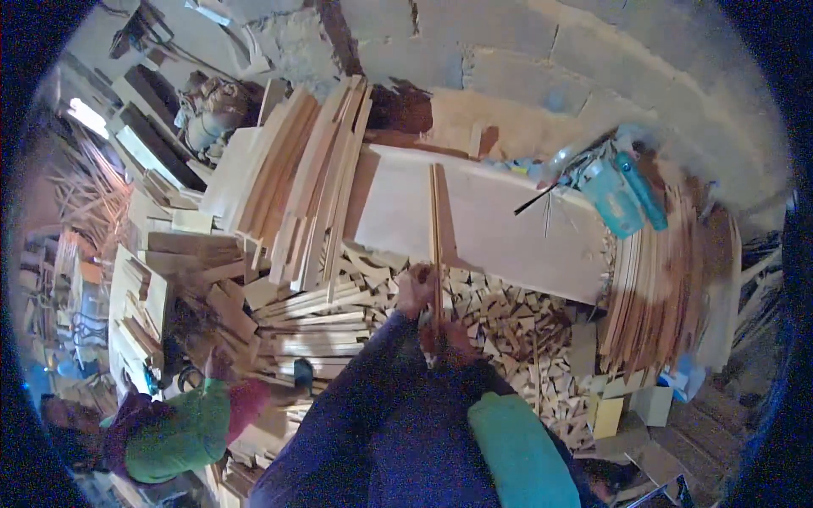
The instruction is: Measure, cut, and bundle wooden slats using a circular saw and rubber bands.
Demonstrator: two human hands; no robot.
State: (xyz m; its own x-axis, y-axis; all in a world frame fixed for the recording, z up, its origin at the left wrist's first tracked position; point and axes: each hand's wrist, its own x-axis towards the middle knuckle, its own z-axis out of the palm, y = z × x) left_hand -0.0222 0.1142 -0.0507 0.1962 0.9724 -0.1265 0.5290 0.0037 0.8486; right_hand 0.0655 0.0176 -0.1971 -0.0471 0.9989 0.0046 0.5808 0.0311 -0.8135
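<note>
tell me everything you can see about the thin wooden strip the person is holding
The thin wooden strip is long, narrow and pale brown, apparently bare wood. It runs almost straight away from the person, its far end lying on the pale flat board. Near its close end the left hand grips it, with the right hand just below. It may be two slats pressed together; the blur hides that. Wood offcuts lie beneath.

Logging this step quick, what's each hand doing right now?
Left hand: closed on the thin wooden strip, grip higher up.
Right hand: closed on the same strip, lower end.
</note>
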